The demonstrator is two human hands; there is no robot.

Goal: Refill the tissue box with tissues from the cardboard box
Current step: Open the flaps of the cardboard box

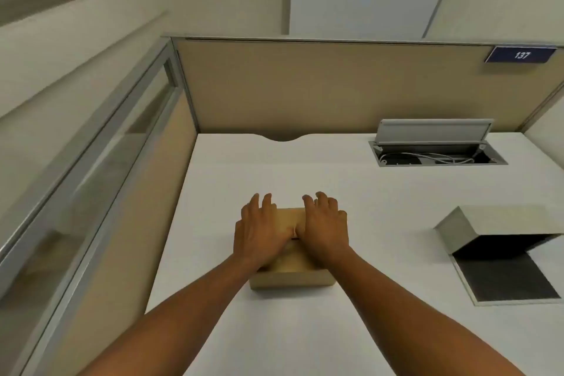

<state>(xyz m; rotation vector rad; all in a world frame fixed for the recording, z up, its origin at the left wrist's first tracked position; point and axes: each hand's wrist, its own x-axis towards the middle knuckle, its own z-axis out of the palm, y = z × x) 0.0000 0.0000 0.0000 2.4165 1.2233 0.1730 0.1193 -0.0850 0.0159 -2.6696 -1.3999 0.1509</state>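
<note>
A small brown cardboard box (292, 278) sits closed on the white desk (274, 168), just in front of me. My left hand (259, 229) lies palm down on the left half of its top, fingers spread toward the far edge. My right hand (325, 226) lies the same way on the right half. The thumbs meet over the centre seam, where a dark slit shows. At the right stands the tissue box (494, 223), a pale grey holder whose lid is tipped up, showing a dark inside. No tissues are visible.
A cable hatch (436, 152) with its flap raised and white cords inside is set into the desk at the back right. Beige partition walls (305, 85) close the back and left sides. A blue label reading 137 (520, 55) hangs on the back partition.
</note>
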